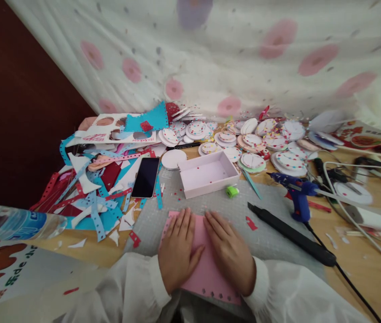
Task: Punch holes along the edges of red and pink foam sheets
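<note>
A pink sheet (207, 264) with small punched holes along its lower edge lies on the grey cutting mat (271, 229) at the bottom centre. My left hand (181, 251) rests flat on the sheet's left part, thumb angled inward. On its right part lies my right hand (230, 253), palm down, fingers extended and close together. Neither hand grasps anything. Just beyond the fingertips are an open pale box (209, 172) with a few red specks inside and a small green tool (231, 192). Red scraps (251, 223) lie on the mat.
Left are paper scraps (93, 211), a black phone (146, 177) and a lying water bottle (19, 223). White discs with beads (253, 160) are piled behind. Right are a blue glue gun (296, 190), a black corded tool (291, 233) and cables.
</note>
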`<action>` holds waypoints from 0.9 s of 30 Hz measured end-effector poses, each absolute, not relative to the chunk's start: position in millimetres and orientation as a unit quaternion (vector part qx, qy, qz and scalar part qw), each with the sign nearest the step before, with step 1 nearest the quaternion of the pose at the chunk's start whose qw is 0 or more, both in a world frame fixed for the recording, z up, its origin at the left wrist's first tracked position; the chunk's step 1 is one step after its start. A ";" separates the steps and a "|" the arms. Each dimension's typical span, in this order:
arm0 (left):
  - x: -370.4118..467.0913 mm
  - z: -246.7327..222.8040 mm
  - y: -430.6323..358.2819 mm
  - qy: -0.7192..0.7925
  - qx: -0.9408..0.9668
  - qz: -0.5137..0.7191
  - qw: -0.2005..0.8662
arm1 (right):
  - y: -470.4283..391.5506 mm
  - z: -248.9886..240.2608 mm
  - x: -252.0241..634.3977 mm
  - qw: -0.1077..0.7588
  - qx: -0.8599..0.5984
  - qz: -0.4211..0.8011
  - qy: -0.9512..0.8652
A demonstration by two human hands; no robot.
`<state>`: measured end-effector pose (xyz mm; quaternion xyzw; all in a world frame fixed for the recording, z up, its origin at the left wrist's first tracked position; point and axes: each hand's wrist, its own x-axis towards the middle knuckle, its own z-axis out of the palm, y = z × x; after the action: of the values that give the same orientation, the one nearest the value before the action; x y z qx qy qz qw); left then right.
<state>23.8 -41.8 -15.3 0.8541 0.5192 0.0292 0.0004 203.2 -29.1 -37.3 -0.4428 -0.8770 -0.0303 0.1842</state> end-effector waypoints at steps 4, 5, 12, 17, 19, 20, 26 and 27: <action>30.3 -18.2 -44.9 0.532 0.846 0.041 0.001 | -31.7 -33.0 196.1 0.197 -0.404 0.003 -0.893; 31.2 -18.4 -45.2 0.536 0.843 0.045 0.002 | -32.4 -31.9 194.3 0.197 -0.396 0.011 -0.897; 22.4 -11.5 -44.2 0.547 0.836 0.037 -0.011 | -37.9 -29.5 194.7 0.185 -0.423 0.037 -0.886; 17.8 -7.7 -44.1 0.557 0.829 0.031 -0.036 | -44.6 -28.5 216.6 0.176 -0.458 0.007 -0.871; 17.9 -7.6 -44.2 0.559 0.828 0.027 -0.037 | -47.2 -28.8 227.4 0.164 -0.471 0.003 -0.867; 18.1 -7.7 -44.1 0.558 0.828 0.026 -0.037 | -48.3 -29.1 231.9 0.157 -0.477 0.005 -0.865; 20.5 -9.3 -42.6 0.557 0.829 0.027 -0.036 | -51.7 -34.9 237.7 0.153 -0.486 0.018 -0.860; 20.7 -9.4 -42.5 0.555 0.831 0.030 -0.038 | -51.9 -36.3 236.9 0.156 -0.485 0.017 -0.860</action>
<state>20.7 -42.5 -9.4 0.8305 0.5548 0.0301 -0.0384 236.9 -51.9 -36.3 -0.4849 -0.8603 0.0169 0.1563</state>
